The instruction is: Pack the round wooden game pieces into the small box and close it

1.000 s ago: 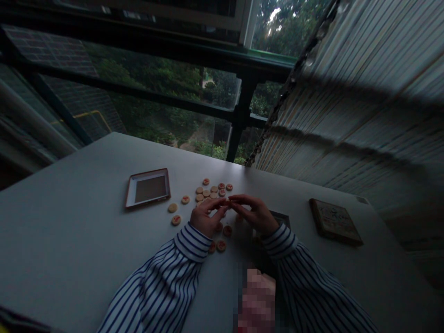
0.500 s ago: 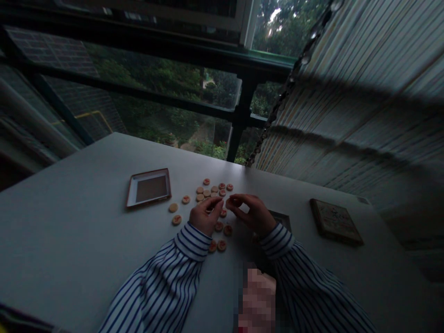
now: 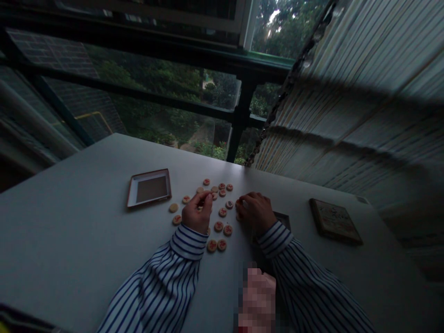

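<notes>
Round wooden Chinese chess pieces lie loosely on the white table (image 3: 145, 259). Some show red characters, such as the piece (image 3: 222, 245) near me; others are blank side up, such as the piece (image 3: 174, 208) at the left. My left hand (image 3: 197, 212) hovers over the pile with thumb and forefinger pinched; whatever they hold is hidden. A dark-marked piece (image 3: 229, 204) lies between my hands. My right hand (image 3: 257, 210) curls its fingertips around another piece (image 3: 237, 203), mostly covered, beside a dark open tray (image 3: 282, 219) partly under my forearm.
A shallow box lid (image 3: 130, 192) with a pale lining rests at the left. On the right lies a closed, worn flat box (image 3: 336, 221). Beyond the table's far edge are windows (image 3: 152, 88), and a pleated blind (image 3: 347, 92) hangs at the right.
My hands have moved apart, left hand leftward and right hand rightward. The piece my right fingers held appears to be down on the table, dark character up.
</notes>
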A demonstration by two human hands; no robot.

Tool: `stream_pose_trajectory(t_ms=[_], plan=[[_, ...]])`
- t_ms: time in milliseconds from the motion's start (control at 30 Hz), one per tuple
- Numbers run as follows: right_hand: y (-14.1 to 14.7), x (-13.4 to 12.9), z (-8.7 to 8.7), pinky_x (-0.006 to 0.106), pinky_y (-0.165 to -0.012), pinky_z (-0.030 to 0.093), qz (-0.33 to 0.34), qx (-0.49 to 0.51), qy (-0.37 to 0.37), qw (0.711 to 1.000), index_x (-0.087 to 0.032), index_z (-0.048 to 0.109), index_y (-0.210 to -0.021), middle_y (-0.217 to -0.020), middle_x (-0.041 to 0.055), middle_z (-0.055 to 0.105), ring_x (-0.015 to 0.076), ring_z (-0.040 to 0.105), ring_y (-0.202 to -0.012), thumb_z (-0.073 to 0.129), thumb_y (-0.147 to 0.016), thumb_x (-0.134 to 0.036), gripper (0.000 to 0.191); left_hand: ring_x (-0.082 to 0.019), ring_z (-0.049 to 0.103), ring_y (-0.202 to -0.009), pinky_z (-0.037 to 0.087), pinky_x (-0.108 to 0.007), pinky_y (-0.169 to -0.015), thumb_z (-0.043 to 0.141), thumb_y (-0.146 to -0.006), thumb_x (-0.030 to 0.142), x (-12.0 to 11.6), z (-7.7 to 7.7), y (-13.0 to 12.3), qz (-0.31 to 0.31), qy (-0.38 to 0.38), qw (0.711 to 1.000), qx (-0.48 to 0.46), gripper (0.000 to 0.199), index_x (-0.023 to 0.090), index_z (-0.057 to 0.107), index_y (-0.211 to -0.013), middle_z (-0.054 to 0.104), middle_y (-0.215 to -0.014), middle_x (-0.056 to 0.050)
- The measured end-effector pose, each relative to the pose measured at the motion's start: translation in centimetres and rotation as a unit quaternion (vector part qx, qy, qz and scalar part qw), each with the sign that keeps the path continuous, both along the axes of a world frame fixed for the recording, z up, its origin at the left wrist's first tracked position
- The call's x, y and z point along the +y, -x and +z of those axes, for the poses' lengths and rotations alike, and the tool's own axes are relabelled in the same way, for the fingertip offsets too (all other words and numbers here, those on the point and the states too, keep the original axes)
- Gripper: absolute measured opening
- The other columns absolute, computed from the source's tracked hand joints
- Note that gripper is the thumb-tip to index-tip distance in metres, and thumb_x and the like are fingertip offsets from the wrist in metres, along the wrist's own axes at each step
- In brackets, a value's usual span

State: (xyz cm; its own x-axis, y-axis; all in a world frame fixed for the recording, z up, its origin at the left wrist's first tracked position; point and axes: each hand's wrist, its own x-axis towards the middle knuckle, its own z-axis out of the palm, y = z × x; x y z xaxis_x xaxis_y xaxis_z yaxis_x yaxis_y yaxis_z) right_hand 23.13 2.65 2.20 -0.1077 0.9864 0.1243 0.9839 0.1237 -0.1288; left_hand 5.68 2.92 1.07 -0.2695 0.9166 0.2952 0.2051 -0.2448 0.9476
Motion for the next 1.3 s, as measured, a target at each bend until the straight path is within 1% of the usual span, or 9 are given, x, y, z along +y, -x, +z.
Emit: stream_pose_trajectory(t_ms=[200,400,533,633,700,833,1033,1133,1300], plan=[[-0.1,0.0,-0.1,0.035,-0.078,0.029,-0.006,-0.012,0.015,1.0,-0.025,0.063,-0.087,-0.093,0.0058,0.059,0.0193,0.048,-0.092,0.038,-0.083,-0.042,0.031,-0.015,0.061,-0.072,0.051,-0.028,-0.069,0.053,-0.073,0.036,0.4,-0.2,0.6,0.006,-0.009,1.0,-0.005,0.026,0.015,0.063,-0.084,0.067,-0.078,-0.005],[-0.1,0.1,0.0,0.037,-0.079,0.03,-0.022,0.006,-0.011,1.0,-0.024,0.06,-0.101,-0.102,0.0076,0.058,0.0222,0.047,-0.096,0.044,-0.08,-0.04,0.031,-0.015,0.062,-0.068,0.051,-0.026,-0.065,0.054,-0.071,0.036,0.7,0.5,1.6,0.02,-0.012,0.999,-0.024,0.028,0.014,0.063,-0.084,0.067,-0.076,-0.006],[-0.1,0.1,0.3,0.038,-0.08,0.03,-0.009,0.018,-0.029,0.999,-0.023,0.057,-0.105,-0.104,0.0078,0.057,0.0227,0.047,-0.097,0.045,-0.08,-0.038,0.031,-0.015,0.062,-0.071,0.05,-0.026,-0.066,0.055,-0.07,0.037,1.0,0.9,3.0,0.023,-0.012,0.999,-0.027,0.029,0.013,0.063,-0.084,0.067,-0.078,-0.006],[0.1,0.0,0.8,0.036,-0.081,0.03,0.01,0.028,-0.05,0.998,-0.023,0.057,-0.105,-0.104,0.0077,0.057,0.0219,0.046,-0.097,0.045,-0.081,-0.036,0.03,-0.016,0.062,-0.069,0.05,-0.027,-0.064,0.055,-0.07,0.038,1.2,1.2,4.3,0.004,-0.001,1.0,0.022,0.029,0.013,0.064,-0.083,0.067,-0.077,-0.007],[0.3,-0.1,1.3,0.036,-0.081,0.029,0.023,0.032,-0.063,0.997,-0.023,0.057,-0.104,-0.103,0.0073,0.058,0.0216,0.047,-0.097,0.044,-0.082,-0.035,0.029,-0.015,0.061,-0.067,0.05,-0.027,-0.063,0.056,-0.069,0.036,1.3,1.5,5.2,-0.025,-0.004,0.996,0.084,0.027,0.014,0.064,-0.082,0.067,-0.076,-0.006],[1.4,-0.5,2.3,0.035,-0.082,0.029,0.047,0.038,-0.079,0.995,-0.024,0.056,-0.104,-0.102,0.0062,0.058,0.0206,0.048,-0.095,0.044,-0.082,-0.033,0.027,-0.014,0.06,-0.063,0.049,-0.026,-0.061,0.056,-0.069,0.031,1.7,1.7,6.4,-0.055,-0.053,0.973,0.22,0.021,0.015,0.065,-0.079,0.066,-0.072,-0.005],[3.7,-1.3,3.2,0.035,-0.082,0.028,0.084,0.037,-0.076,0.993,-0.025,0.055,-0.104,-0.107,0.0058,0.057,0.0202,0.048,-0.096,0.046,-0.081,-0.031,0.026,-0.015,0.06,-0.062,0.049,-0.027,-0.06,0.054,-0.07,0.025,2.3,-0.4,7.1,-0.084,-0.138,0.923,0.348,0.017,0.015,0.063,-0.08,0.066,-0.071,-0.005],[4.9,-1.4,3.1,0.035,-0.082,0.029,0.102,0.038,-0.078,0.991,-0.024,0.054,-0.106,-0.11,0.0062,0.056,0.0208,0.047,-0.099,0.046,-0.081,-0.029,0.027,-0.016,0.061,-0.066,0.049,-0.029,-0.065,0.054,-0.071,0.025,2.3,-1.1,8.1,-0.09,-0.136,0.914,0.372,0.019,0.014,0.063,-0.083,0.066,-0.074,-0.006],[6.2,-1.4,1.9,0.034,-0.08,0.031,0.127,0.049,-0.069,0.988,-0.024,0.055,-0.103,-0.106,0.0048,0.058,0.0202,0.048,-0.096,0.047,-0.081,-0.027,0.024,-0.016,0.062,-0.07,0.05,-0.029,-0.067,0.051,-0.074,0.025,2.1,-1.1,9.7,-0.092,-0.103,0.921,0.364,0.019,0.014,0.063,-0.084,0.067,-0.079,-0.007]])
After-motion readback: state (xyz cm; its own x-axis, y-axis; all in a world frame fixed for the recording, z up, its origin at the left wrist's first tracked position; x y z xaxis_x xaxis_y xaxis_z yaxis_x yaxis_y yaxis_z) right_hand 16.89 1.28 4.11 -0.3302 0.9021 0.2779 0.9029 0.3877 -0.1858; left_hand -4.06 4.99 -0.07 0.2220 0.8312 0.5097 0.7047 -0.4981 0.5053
